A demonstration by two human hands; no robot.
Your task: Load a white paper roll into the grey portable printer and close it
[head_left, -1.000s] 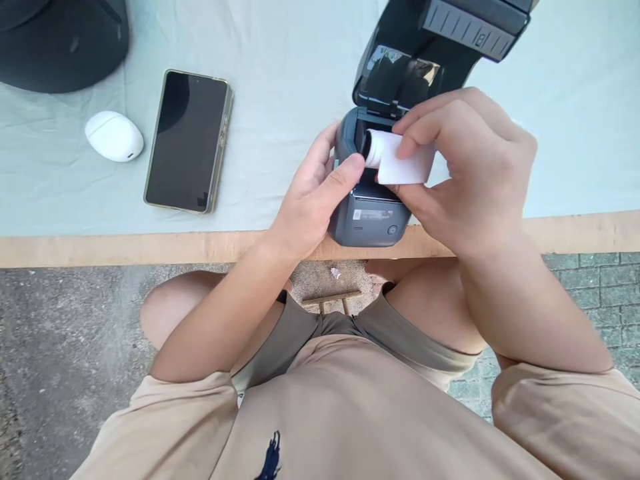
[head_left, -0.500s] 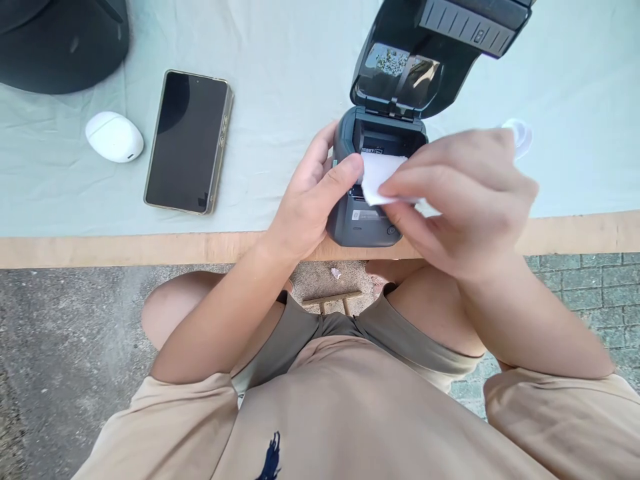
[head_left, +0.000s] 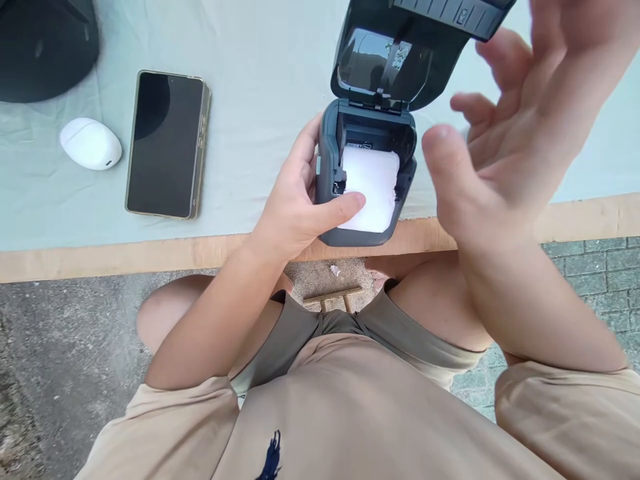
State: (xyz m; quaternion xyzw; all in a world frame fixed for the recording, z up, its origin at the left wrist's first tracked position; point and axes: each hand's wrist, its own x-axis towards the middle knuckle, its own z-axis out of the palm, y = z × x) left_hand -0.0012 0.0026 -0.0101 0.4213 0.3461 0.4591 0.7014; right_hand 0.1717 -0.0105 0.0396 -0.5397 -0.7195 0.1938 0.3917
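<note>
A dark label printer [head_left: 327, 160] stands at the table's near edge with its lid [head_left: 345, 73] swung up and back. White paper [head_left: 375, 173] lies in its bay and over its front panel. My left hand [head_left: 300, 193] grips the printer's left side, its thumb pressing the paper down. To the right of the printer my right hand [head_left: 510, 133] is raised, fingers spread, holding nothing; it is partly blurred. Its fingertips are near the lid's right edge but look apart from it.
A phone [head_left: 165, 143] lies on the pale cloth [head_left: 250, 100], left of the printer. Beside it is a white oval case [head_left: 90, 143]. A black object [head_left: 45, 50] stands at the far left corner. The wooden table edge [head_left: 125, 260] runs in front of my knees.
My right hand has let go of the paper and moved up and right, opening. The paper now lies flat over the printer's front, under my left thumb.
</note>
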